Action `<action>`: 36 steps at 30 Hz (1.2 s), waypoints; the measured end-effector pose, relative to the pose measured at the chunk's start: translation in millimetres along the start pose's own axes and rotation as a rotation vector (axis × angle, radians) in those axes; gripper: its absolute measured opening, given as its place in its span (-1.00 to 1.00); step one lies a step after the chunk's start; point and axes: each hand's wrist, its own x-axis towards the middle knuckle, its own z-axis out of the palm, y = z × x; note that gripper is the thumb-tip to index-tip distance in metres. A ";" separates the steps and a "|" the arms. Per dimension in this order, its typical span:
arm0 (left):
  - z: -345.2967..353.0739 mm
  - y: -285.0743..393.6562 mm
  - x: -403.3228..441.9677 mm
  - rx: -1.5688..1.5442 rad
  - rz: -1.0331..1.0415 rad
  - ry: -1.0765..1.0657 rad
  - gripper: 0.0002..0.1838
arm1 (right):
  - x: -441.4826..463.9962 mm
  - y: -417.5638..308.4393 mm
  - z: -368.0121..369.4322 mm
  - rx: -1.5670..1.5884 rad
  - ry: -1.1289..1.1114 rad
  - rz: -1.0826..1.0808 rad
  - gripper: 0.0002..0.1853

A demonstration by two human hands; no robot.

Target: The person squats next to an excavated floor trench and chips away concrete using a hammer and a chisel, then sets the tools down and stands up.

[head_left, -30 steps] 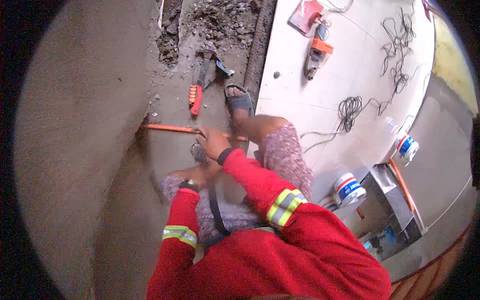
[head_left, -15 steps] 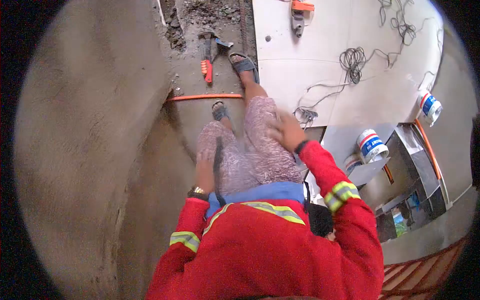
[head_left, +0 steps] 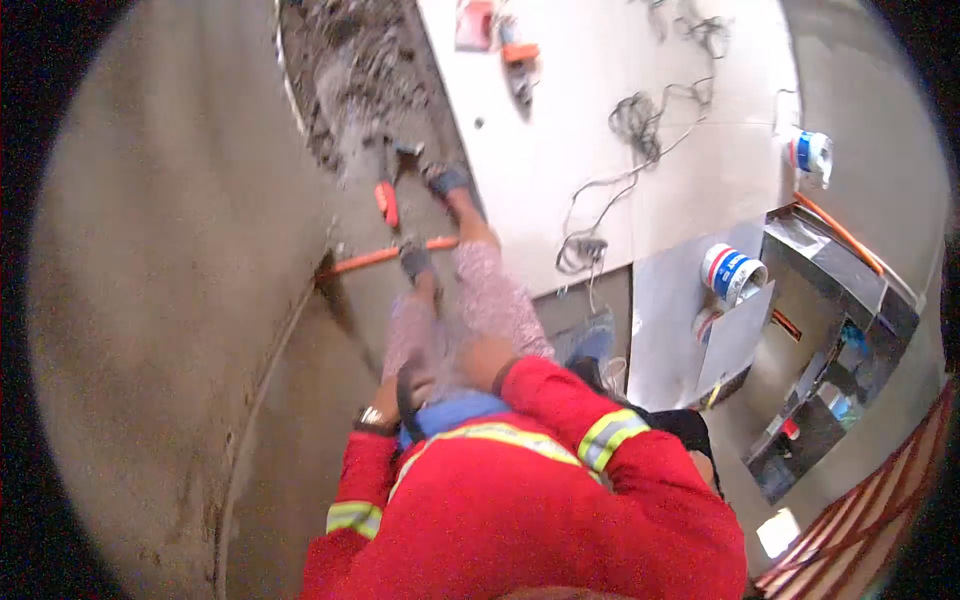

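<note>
My right hand (head_left: 482,360) lies in front of my waist, over the patterned trousers (head_left: 500,300); its fingers are smeared by motion. My left hand (head_left: 393,393) is close by at the left hip, a watch (head_left: 374,418) on its wrist. A dark strap (head_left: 405,390) hangs beside it, and whether the fingers grip that strap cannot be made out. Between the hands shows a blue cloth (head_left: 455,412) at the waist. A hammer (head_left: 387,195) with a red grip lies on the ground ahead, beside my sandalled feet.
White tiles (head_left: 560,190) to the right bear a power tool (head_left: 519,60) and tangled cords (head_left: 638,125). An orange pipe (head_left: 365,261) crosses the floor by my feet. Paint buckets (head_left: 733,272) stand further right. Another person's shoe (head_left: 592,338) is close beside me. Rubble (head_left: 365,70) fills the trench ahead.
My right hand has moved from the right thigh inward to the waist, near the left hand. The view has shifted, and another person's shoe now shows at my right.
</note>
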 end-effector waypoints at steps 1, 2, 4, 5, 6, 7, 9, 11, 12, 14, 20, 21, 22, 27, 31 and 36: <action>-13.1 2.6 -3.0 -0.163 -0.058 -0.049 -0.53 | -8.5 -0.3 2.8 0.035 0.118 0.013 -0.62; -22.7 2.0 -9.7 -0.324 -0.126 -0.113 -0.50 | -16.9 -4.1 9.4 0.078 0.233 0.019 -0.62; -32.4 -12.7 -13.1 -0.582 -0.214 -0.070 -0.50 | -33.0 -3.4 12.5 0.167 0.472 0.043 -0.63; -37.9 -23.0 -13.7 -0.716 -0.261 -0.049 -0.49 | -39.8 -0.7 8.5 0.217 0.593 0.065 -0.63; -36.8 -30.0 -17.1 -0.526 -0.248 0.115 -0.49 | -50.0 2.5 6.7 0.272 0.714 0.080 -0.63; -32.6 -39.2 -17.1 -0.334 -0.228 0.279 -0.49 | -56.6 13.5 11.5 0.348 0.593 0.209 -0.57; -14.6 -82.6 -15.3 0.008 -0.158 0.383 -0.52 | -73.6 33.2 20.1 0.330 0.823 0.340 -0.54; -1.6 -139.5 -13.2 0.317 -0.087 0.244 -0.57 | -96.6 43.0 21.9 0.330 0.959 0.410 -0.50; -9.6 -100.0 -11.0 0.427 -0.267 0.073 -0.60 | -103.2 43.5 22.7 0.298 0.961 0.461 -0.51; -19.4 -23.5 -12.7 0.589 -0.503 -0.135 -0.63 | -113.6 51.3 18.2 0.216 0.970 0.535 -0.51; -17.5 69.0 -0.9 0.624 -0.389 -0.096 -0.64 | -111.0 152.0 48.4 0.389 0.900 0.611 -0.47; -19.9 95.1 19.6 0.637 -0.355 -0.085 -0.64 | -134.9 164.2 32.8 0.600 0.807 0.563 -0.46; -22.3 120.5 43.6 0.661 -0.315 -0.066 -0.65 | -128.3 182.5 46.1 0.581 0.971 0.427 -0.51; -35.9 252.8 154.5 0.785 -0.068 -0.097 -0.66 | -166.1 222.9 48.7 0.607 1.146 0.213 -0.59; -54.3 309.8 169.8 0.953 0.021 -0.177 -0.66 | -224.9 200.4 -10.2 0.774 0.972 0.635 -0.55; -82.6 364.6 185.4 1.166 0.071 -0.305 -0.67 | -273.2 174.6 -38.3 0.758 0.945 0.484 -0.55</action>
